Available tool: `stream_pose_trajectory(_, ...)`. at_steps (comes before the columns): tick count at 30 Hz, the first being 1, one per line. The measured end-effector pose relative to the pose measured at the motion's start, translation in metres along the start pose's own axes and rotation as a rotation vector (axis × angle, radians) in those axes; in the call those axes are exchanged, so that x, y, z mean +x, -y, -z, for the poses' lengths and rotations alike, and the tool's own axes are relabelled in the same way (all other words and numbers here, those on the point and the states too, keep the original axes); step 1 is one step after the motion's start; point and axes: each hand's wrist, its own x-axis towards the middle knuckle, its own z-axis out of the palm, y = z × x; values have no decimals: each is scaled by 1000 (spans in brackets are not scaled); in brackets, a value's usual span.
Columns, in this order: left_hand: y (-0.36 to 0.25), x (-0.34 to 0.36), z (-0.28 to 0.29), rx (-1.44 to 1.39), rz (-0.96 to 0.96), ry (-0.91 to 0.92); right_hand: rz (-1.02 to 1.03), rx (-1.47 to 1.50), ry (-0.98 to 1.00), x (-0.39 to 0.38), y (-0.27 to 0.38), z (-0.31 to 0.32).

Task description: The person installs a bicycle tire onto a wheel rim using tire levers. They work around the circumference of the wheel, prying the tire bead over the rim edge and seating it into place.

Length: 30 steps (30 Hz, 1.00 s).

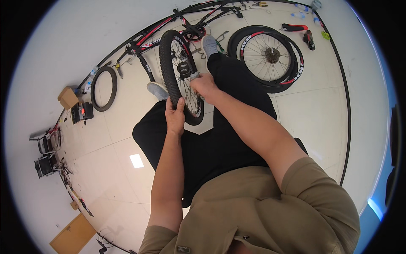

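Observation:
A bicycle wheel point(166, 63) with a knobby black tyre stands upright between my legs, tilted slightly. My left hand point(175, 115) is closed round the near part of its tyre, thumb on the tread side. Beside the spokes, on the wheel's right face, my right hand point(206, 88) is closed in a fist. A small grey piece point(194, 75) pokes out above its fingers; its kind cannot be made out. Behind the spokes a black pedal point(184, 70) shows through.
A bicycle frame point(155, 30) lies along the far wall. At the right are a rear wheel point(253, 56) with a cassette and loose tyres, plus a red-and-black saddle point(294, 28). Another tyre point(95, 92), an open cardboard box point(67, 98) and a black toolbox point(87, 111) are at the left.

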Motion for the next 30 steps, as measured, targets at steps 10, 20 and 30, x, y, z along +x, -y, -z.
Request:
stream_pose_trajectory(10,-9,-4,-6,-70,37,158,-25,197,432,-21,6,-11)
stream_pose_trajectory(20,-12,-11,-14,-104,90,17,67,178,239,-17,9,-10)
stream_pose_trajectory(30,-10,-18,-17,203,-21,129,25,367,240,-19,17,-6)
